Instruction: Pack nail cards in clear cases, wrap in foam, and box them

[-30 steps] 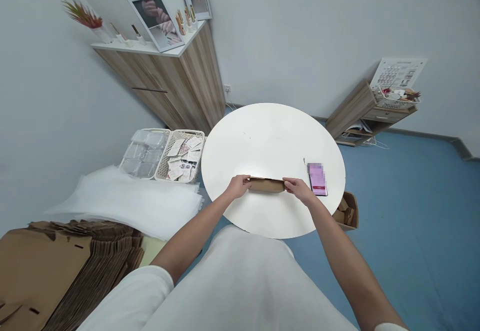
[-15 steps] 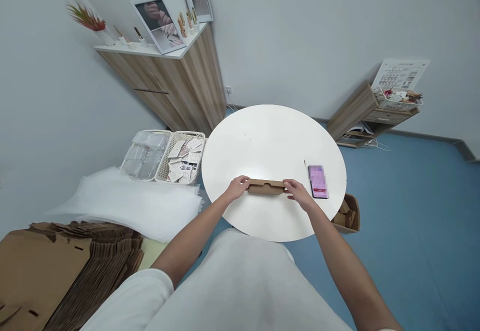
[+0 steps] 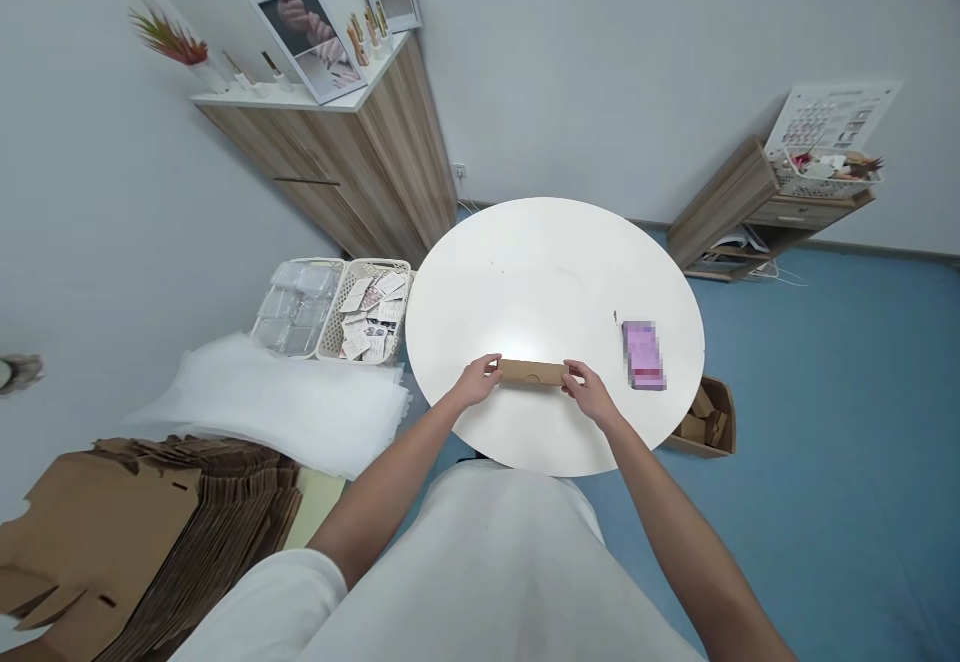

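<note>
A small brown cardboard box (image 3: 532,373) lies lengthwise over the near half of the round white table (image 3: 555,242), its lid looking closed. My left hand (image 3: 478,380) grips its left end, thumb and fingers closed about the corner. At the opposite end my right hand (image 3: 589,392) holds the box the same way. To the right of my right hand lies a phone (image 3: 643,355) with a blurred purple screen. A tiny dark item (image 3: 616,318) rests just beyond the phone.
Left of the table stand a basket of cards (image 3: 401,327) and a basket of clear packs (image 3: 300,307). White sheets (image 3: 277,402) and stacked flat cardboard (image 3: 135,522) lie nearer. A carton of small boxes (image 3: 729,412) sits on the floor at right.
The box's lid has come down: its front notch and open edge showed before, now a flat closed face. Both hands still hold its ends. My view has shifted slightly.
</note>
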### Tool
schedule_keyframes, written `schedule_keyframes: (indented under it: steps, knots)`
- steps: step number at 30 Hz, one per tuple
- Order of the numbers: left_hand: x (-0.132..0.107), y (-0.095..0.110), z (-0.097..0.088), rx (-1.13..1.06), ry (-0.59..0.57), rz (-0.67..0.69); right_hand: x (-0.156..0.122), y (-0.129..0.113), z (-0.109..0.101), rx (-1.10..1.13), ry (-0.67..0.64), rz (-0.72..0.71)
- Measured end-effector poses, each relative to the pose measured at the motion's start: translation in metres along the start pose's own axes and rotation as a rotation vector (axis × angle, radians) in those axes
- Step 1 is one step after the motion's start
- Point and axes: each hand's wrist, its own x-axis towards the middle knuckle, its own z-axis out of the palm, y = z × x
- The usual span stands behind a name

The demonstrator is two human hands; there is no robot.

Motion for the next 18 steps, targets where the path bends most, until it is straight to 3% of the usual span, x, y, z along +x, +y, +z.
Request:
schedule_keyframes:
  steps: [8, 14, 18]
  knots:
    - [-0.022, -0.003, 0.038, -0.088, 0.136, 0.058, -0.018, 0.027, 0.007, 0.143, 0.015, -0.058]
    - [-0.031, -0.012, 0.071, -0.081, 0.231, -0.003, -0.020, 0.064, 0.020, 0.212, 0.219, -0.079]
    - [-0.032, -0.015, 0.081, -0.002, 0.290, -0.097, -0.022, 0.070, 0.025, 0.116, 0.257, -0.033]
